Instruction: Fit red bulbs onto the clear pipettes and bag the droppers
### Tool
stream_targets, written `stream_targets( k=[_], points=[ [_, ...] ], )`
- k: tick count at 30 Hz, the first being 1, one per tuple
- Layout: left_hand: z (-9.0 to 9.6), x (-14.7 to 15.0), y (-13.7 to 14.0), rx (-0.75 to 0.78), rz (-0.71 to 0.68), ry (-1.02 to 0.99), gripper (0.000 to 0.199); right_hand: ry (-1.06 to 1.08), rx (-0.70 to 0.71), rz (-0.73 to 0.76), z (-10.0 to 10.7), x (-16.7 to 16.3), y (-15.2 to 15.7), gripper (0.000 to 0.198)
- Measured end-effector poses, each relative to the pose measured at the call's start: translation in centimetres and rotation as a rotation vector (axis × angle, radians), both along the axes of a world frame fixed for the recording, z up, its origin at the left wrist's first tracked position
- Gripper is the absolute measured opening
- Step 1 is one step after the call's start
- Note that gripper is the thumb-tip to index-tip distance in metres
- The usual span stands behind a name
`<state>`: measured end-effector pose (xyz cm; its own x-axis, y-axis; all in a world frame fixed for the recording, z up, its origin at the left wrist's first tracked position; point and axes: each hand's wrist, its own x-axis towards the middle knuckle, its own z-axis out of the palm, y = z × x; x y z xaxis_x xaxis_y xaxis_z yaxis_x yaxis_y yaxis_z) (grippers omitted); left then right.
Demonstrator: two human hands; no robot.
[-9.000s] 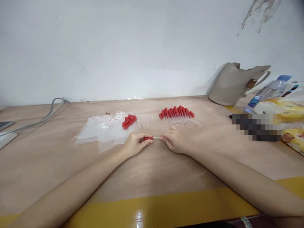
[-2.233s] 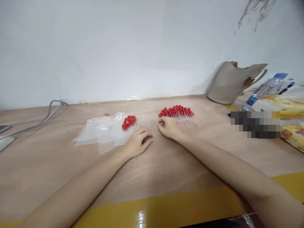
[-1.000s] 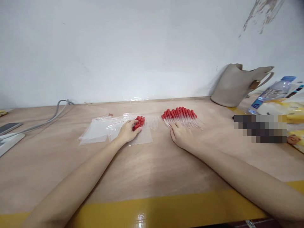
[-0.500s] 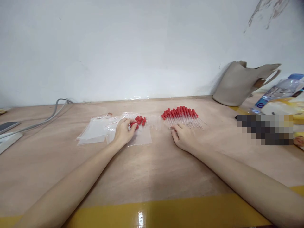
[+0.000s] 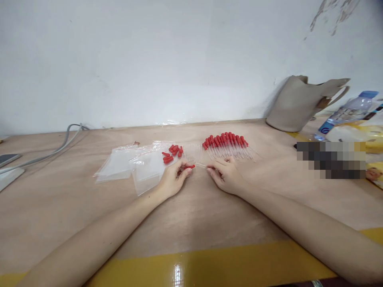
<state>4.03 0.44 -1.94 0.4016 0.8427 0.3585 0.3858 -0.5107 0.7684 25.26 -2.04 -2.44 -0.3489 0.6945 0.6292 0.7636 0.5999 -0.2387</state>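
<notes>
My left hand (image 5: 175, 177) pinches a red rubber dropper bulb (image 5: 190, 166) between thumb and fingers, its open end facing right. Opposite it, my right hand (image 5: 224, 176) grips a thin clear dropper tube (image 5: 201, 165) that points left at the bulb. Tube tip and bulb are very close; whether they touch I cannot tell. Several loose red bulbs (image 5: 174, 149) lie just beyond my left hand. Bare clear tubes (image 5: 193, 152) rest side by side between the hands, farther back. Beyond my right hand, droppers with red bulbs (image 5: 229, 139) lie fanned in a row.
Clear plastic bags (image 5: 145, 175) lie left of the bulbs, with a stack of more bags (image 5: 116, 165) beside them. Grey cables (image 5: 60, 150) and a phone (image 5: 9, 159) are at far left. A beige bag (image 5: 291, 105) and water bottle (image 5: 347, 113) stand at right.
My left hand has come right and nearer from the bulb pile, bringing one bulb. My right hand has shifted slightly left, and its tube now lines up with the bulb.
</notes>
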Motion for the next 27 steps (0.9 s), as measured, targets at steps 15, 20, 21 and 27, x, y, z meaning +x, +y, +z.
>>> stream_targets(
  k=[15,20,21,27],
  points=[
    [-0.2,0.2,0.1,-0.052,-0.006,-0.012,0.022,0.043,-0.068,0.166,-0.2,0.0,0.3,0.020],
    [0.0,0.0,-0.2,-0.032,-0.069,0.017,0.020,0.029,-0.178,0.218,-0.2,0.6,0.6,0.020],
    [0.0,-0.1,-0.3,-0.030,-0.088,0.032,0.020,0.017,-0.192,0.228,-0.1,0.8,0.7,0.020],
    [0.1,-0.2,-0.4,0.042,-0.169,0.168,0.019,-0.104,-0.170,0.261,0.0,1.5,1.1,0.020]
  ],
)
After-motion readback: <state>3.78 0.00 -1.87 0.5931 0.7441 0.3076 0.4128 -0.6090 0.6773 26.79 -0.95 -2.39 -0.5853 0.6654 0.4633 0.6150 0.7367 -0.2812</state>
